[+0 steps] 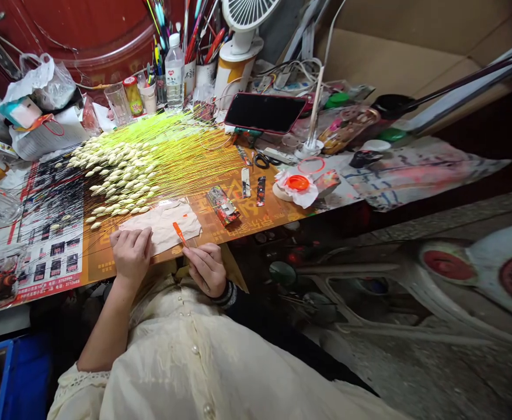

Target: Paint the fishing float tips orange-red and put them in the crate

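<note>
My right hand (pixel 207 268) is at the table's front edge, its fingers pinched on a slim orange-tipped stick (pixel 179 233). The bright orange end points up and away over a pale, crumpled cloth (pixel 168 226). At the near left corner of that cloth rests my left hand (pixel 132 252), its fingers curled together; what they hold, if anything, is hidden. Beyond the cloth lies a large bundle of thin fishing floats (pixel 126 169) with cream bodies, dark stems on the left and yellow-green tips on the right.
Right of the cloth lies a small paint-spotted block (pixel 223 205). An orange pot (pixel 297 183) stands on tissue farther right, near black scissors (pixel 262 160). At the back are a phone (pixel 264 113), a water bottle (pixel 174 73) and a white fan (pixel 249 14). A blue crate (pixel 28 373) is lower left.
</note>
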Demonstrator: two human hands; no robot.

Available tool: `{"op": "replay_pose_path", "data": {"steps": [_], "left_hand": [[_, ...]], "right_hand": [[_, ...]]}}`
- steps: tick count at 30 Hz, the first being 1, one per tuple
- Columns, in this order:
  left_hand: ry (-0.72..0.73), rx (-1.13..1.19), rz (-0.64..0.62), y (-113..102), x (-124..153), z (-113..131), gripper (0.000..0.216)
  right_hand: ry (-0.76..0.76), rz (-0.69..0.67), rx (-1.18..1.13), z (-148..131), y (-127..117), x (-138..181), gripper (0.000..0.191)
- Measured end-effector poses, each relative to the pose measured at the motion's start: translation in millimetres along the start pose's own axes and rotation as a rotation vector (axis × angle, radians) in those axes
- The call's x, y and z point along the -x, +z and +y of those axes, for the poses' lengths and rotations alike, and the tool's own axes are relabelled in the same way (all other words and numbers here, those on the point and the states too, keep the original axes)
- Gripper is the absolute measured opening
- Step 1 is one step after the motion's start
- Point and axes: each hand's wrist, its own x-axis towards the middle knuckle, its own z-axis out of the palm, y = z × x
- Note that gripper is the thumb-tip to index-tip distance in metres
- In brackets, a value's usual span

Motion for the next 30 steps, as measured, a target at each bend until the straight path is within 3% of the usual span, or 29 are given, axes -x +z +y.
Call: {"op": "replay_pose_path", "data": {"steps": [15,22,30], "left_hand": [[0.0,-0.006,0.004,-1.4,-1.0,1.1,0.017],[-0.02,0.005,-0.017,-1.5,0.6,2.3,0.018],[0.003,-0.027,-0.001,-1.3,1.3,1.5,0.018]], "right_hand": [[-0.024,0.037,-0.035,0.6,-0.5,1.3,0.057],[-0.061,-0.06,-0.034,-8.7,4.7,-0.6,0.057],[-0.045,-0.067,0.005,-12.5,8.7,-1.1,0.059]]}}
